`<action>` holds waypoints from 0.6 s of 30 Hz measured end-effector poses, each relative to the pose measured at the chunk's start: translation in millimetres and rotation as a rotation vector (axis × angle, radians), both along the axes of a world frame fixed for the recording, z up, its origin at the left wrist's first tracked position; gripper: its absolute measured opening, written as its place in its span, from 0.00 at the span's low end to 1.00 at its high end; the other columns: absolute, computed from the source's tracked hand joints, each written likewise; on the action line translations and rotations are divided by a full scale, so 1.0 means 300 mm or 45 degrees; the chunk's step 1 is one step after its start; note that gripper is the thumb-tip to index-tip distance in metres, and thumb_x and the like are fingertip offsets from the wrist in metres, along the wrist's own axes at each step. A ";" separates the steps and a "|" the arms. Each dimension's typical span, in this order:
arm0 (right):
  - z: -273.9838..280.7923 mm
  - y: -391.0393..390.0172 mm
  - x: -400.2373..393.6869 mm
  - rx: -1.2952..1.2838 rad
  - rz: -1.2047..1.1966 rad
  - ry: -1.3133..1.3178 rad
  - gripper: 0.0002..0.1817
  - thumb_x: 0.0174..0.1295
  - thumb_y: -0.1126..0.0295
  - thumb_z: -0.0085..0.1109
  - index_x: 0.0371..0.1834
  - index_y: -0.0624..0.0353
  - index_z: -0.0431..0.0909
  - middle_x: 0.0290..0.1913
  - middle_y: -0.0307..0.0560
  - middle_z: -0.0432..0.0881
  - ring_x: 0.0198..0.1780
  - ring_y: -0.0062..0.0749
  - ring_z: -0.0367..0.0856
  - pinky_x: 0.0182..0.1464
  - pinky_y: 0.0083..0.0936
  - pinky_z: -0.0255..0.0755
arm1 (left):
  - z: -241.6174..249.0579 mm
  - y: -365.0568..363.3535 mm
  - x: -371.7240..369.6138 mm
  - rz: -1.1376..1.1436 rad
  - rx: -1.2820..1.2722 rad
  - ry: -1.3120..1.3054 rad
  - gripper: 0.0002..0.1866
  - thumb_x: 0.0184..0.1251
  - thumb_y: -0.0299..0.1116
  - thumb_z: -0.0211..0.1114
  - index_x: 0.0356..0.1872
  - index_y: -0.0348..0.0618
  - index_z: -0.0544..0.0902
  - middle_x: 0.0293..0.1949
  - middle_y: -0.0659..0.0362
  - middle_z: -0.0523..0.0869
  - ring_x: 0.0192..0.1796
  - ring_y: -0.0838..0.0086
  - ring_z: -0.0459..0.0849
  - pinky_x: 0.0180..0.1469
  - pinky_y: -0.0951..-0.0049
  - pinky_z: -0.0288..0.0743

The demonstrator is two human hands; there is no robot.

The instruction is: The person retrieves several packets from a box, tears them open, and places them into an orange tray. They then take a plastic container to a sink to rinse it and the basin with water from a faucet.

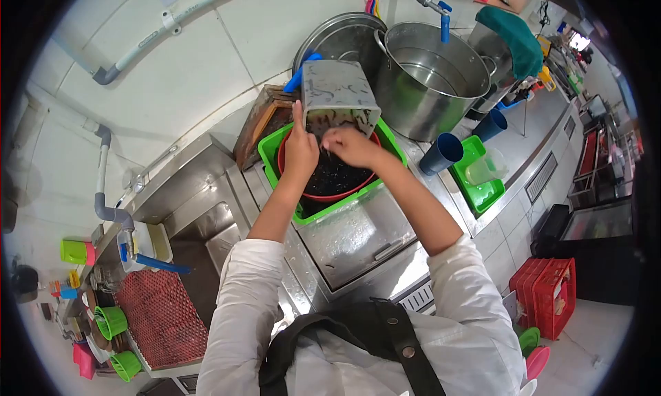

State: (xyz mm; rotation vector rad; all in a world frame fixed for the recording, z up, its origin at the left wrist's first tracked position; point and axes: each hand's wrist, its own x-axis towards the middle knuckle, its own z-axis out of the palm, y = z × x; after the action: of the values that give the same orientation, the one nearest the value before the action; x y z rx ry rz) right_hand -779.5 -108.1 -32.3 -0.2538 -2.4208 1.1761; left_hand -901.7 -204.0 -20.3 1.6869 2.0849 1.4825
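A square, whitish plastic container [337, 85] with dark streaks is tipped on its side, its mouth facing me. Beneath it, a red bowl [358, 189] full of glossy black, wet pieces [334, 177] sits inside a green basin [396, 145]. My left hand [301, 150] grips the container's left rim, index finger stretched along its wall. At the mouth, my right hand [351, 147] has its fingers curled in; dark bits cling inside the container near it. What those fingers hold, if anything, I cannot make out.
A large steel pot [430, 86] stands right of the basin, under a blue-handled tap [444, 24]. Dark blue cups [442, 154] and a green tray [478, 179] are farther right. To the left lies a steel sink [206, 217] with a red mesh mat [162, 317].
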 end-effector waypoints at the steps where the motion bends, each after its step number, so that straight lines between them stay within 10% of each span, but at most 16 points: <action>1: -0.005 -0.047 0.030 0.012 -0.009 0.047 0.05 0.50 0.77 0.50 0.27 0.65 0.76 0.33 0.54 0.77 0.38 0.45 0.76 0.42 0.29 0.68 | -0.005 0.006 -0.009 0.021 -0.038 0.026 0.38 0.50 0.17 0.46 0.65 0.41 0.45 0.56 0.35 0.64 0.40 0.44 0.76 0.39 0.59 0.71; 6: -0.042 -0.191 0.103 0.312 -0.319 0.139 0.03 0.48 0.77 0.53 0.27 0.65 0.74 0.30 0.53 0.75 0.37 0.48 0.73 0.42 0.34 0.68 | 0.010 0.002 -0.042 0.096 0.093 -0.033 0.37 0.51 0.18 0.45 0.66 0.41 0.45 0.62 0.38 0.56 0.43 0.45 0.75 0.39 0.63 0.73; 18: 0.151 -0.004 -0.225 0.656 -0.622 0.078 0.16 0.53 0.70 0.46 0.45 0.65 0.71 0.43 0.57 0.75 0.46 0.54 0.71 0.50 0.37 0.64 | 0.028 -0.073 0.064 0.026 0.196 -0.035 0.33 0.53 0.19 0.43 0.65 0.40 0.49 0.46 0.44 0.76 0.33 0.62 0.78 0.37 0.75 0.70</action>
State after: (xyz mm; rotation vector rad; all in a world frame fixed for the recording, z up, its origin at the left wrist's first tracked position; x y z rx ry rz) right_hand -847.1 -109.2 13.1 -0.5868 -2.3205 0.3314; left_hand -882.6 -225.8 -11.9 1.6883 2.0279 1.7027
